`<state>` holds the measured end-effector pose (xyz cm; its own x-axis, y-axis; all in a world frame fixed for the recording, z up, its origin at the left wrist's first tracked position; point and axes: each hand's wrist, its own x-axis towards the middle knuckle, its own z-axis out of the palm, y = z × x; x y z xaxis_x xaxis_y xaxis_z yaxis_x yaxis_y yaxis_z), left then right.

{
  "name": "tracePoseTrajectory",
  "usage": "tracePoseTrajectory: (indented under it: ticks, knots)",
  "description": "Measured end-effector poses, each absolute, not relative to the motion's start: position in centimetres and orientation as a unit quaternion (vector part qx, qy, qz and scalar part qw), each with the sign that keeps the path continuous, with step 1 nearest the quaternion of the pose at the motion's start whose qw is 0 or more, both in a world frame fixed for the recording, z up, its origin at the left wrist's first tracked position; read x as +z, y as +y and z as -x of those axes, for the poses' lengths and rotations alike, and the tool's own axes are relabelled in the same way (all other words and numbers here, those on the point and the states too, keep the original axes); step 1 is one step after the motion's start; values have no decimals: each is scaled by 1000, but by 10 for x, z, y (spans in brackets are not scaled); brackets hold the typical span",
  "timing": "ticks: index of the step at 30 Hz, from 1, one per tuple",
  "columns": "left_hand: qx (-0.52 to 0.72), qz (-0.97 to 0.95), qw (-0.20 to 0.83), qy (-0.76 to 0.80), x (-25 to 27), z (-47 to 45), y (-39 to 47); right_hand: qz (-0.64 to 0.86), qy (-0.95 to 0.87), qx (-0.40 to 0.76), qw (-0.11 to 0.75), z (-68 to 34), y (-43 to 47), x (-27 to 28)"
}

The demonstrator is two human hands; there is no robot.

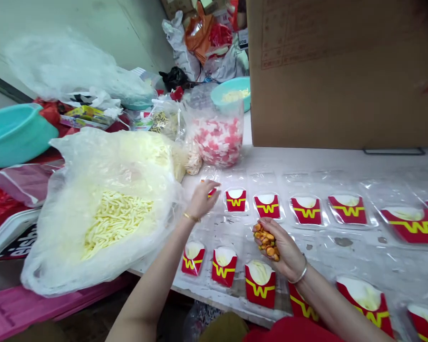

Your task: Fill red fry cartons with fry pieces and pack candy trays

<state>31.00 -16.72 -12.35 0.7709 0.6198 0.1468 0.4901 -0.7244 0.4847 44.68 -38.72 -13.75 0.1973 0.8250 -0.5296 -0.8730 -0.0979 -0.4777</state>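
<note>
The right hand (280, 249) is cupped palm-up over the table (342, 159), fingers curled closed around a handful of small orange pieces (267, 242). The left hand (203, 199) reaches to the far row's leftmost red fry carton (211, 192), fingers loosely spread and touching it; whether it pinches one of the orange pieces cannot be told, though a small orange fleck (202, 181) lies just beside its fingertips.

Two rows of miniature red fry cartons with a yellow W sit in clear plastic blister trays (306, 183) along the table. In the far row, the cartons at (236, 199), (267, 205), (306, 210) and (347, 209) each show a pale filling on top; the near-row ones, such as (193, 259), (224, 267) and (260, 285), look the same. None of the visible cartons clearly shows an orange piece on it, so as a judgement the pale filling is done across both rows, while adding the orange pieces appears to be only starting at the left end, with nearly all cartons left.

To the left, an open plastic bag of pale yellow toy fries (114, 221) rests on the table edge, a bag of red-and-white pieces (219, 140) stands behind, and a large cardboard box (342, 71) rises at the back.
</note>
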Motion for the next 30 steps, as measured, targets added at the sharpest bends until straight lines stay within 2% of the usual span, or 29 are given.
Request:
tracePoseTrajectory:
  ticks: [2, 6, 12, 14, 16, 22, 30]
  knots:
    - [121, -908, 343, 208, -110, -323, -218, 393, 35, 618, 680, -449, -384, -139]
    - [129, -891, 400, 173, -103, -344, -282, 398, 32, 600, 693, -451, -381, -141]
    - [210, -799, 499, 261, -130, -346, -235, 378, 51, 633, 674, -455, -383, -142]
    - [254, -780, 475, 317, -143, -344, -203, 353, 64, 646, 673, -456, -384, -142]
    - [267, -802, 399, 355, -155, -344, -174, 347, 64, 650, 673, -457, -385, -142]
    - [166, -923, 183, 295, -174, -349, -135, 368, 19, 647, 668, -457, -386, -140]
    - [55, -962, 97, 250, -169, -354, -136, 344, -12, 661, 667, -463, -387, -143]
